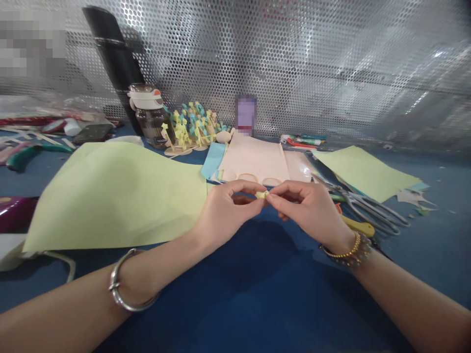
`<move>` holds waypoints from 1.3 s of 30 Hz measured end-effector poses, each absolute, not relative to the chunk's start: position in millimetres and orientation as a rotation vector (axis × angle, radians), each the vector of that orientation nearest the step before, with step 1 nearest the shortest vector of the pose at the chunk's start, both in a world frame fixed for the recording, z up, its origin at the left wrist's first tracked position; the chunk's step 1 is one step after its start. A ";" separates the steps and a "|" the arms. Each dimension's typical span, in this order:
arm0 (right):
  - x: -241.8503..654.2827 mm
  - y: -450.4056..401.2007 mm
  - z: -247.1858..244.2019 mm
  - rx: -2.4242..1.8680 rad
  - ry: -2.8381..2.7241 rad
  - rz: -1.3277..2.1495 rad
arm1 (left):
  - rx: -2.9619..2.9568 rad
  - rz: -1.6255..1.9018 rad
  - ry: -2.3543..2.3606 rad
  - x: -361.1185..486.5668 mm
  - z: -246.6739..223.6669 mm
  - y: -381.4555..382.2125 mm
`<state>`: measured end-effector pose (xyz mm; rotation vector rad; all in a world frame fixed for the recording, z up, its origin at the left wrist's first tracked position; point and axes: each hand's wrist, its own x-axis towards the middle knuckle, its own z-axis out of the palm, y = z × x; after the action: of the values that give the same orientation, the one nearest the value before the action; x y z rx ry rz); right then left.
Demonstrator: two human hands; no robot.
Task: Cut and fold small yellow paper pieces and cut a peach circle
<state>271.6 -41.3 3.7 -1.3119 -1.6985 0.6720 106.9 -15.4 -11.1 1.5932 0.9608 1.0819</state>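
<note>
Above the blue table [235, 304], a small yellow paper piece [261, 195] is pinched between the fingertips of both hands. My left hand [230, 208] grips its left side, thumb and index finger pressed together. On the right side of the piece, my right hand [309, 208] closes its thumb and index finger. The fingertips hide part of the piece, and its exact shape is too small to tell. Just behind the hands lies a pale pink sheet [255, 157]. A large yellow-green sheet [121, 196] lies to the left, close to my left forearm.
Scissors [371, 208] and a yellow-handled tool [356, 225] lie right of my right hand. Farther right is another yellow-green sheet [370, 171]. Small paper stars on stems [195, 125], a lidded bottle [150, 117] and a black cylinder [114, 63] stand back left. Teal-handled pliers [33, 154] lie far left.
</note>
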 end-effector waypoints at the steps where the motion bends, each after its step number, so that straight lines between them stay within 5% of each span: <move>1: 271.7 -41.2 3.7 -1.309 -1.699 0.659 | 1.598 1.081 0.964 106.7 -11.2 -15.8; 18: 270.7 -43.2 3.0 -1.303 -1.719 0.625 | 1.605 1.080 0.942 106.5 -11.4 -15.2; 27: 279.9 -34.4 -6.8 -1.246 -1.498 1.108 | 1.603 1.090 0.885 105.5 -12.8 -17.8; 39: 283.3 -35.3 -5.6 -1.270 -1.559 1.018 | 1.671 1.091 0.841 103.7 -17.8 -16.1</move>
<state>283.3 -35.3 -5.6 -1.2699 -1.5593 1.0181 103.7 -16.1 -17.8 1.6707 0.8405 1.0908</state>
